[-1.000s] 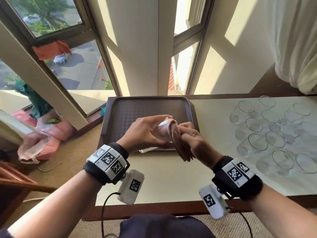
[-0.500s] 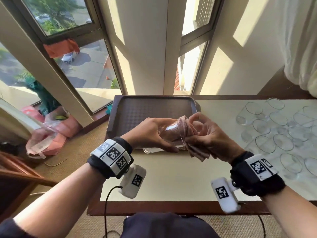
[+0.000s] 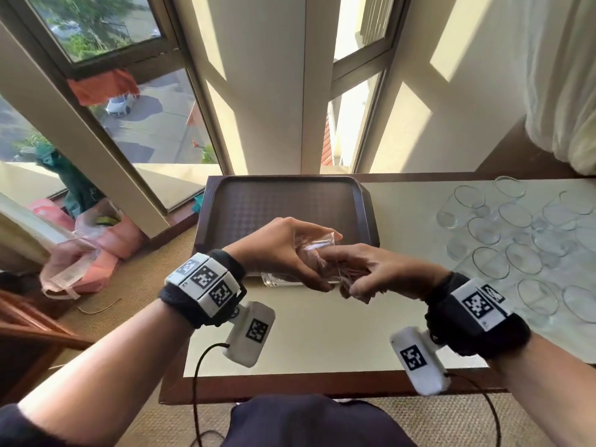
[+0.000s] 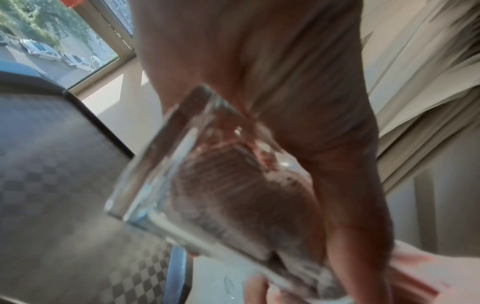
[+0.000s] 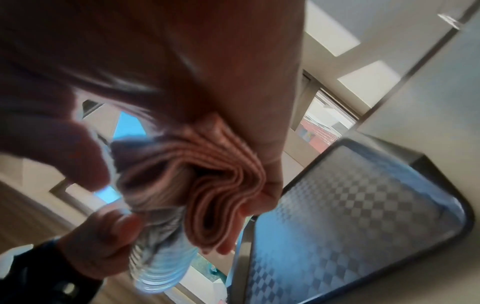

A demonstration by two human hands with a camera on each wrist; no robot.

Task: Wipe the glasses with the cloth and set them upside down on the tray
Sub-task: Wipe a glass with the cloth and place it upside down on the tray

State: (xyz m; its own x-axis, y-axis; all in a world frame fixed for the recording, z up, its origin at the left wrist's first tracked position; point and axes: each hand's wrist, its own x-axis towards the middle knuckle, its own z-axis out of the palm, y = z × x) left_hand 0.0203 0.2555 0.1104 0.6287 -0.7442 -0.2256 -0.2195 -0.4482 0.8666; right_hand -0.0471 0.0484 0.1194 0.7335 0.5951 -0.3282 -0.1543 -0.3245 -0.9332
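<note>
while the glass (image 3: 317, 258) is held on its side above the near edge of the tray (image 3: 225, 201), it shows as clear, straight-walled and thick at the base, with its open mouth toward the right hand (image 3: 383, 274). seen from the left wrist, the glass (image 4: 207, 185) has the cloth (image 4: 233, 197) packed inside it, the ribbed weave visible through the wall. the cloth (image 3: 351, 283) is pink and bunched in folds; part of it sits inside the glass and part spills out below the right hand.

left hand (image 3: 277, 250): fingers curled round the body of the glass, thumb on the near side, fingertips over the top. grip is closed on the glass.

right hand: fingers (image 5: 270, 185) bent and closed on the folded cloth (image 5: 207, 181) at the mouth of the glass (image 5: 161, 273). whether any fingertip is inside the glass cannot be told; the wrist views are blurred.

tray: dark, with a checkered floor and a raised rim, at the far left of the bench (image 3: 306, 337), against the window wall. no glass stands on the part of it in view.

other glasses (image 3: 522, 250): a cluster standing mouth up on the right side of the bench, well apart from the tray.
</note>
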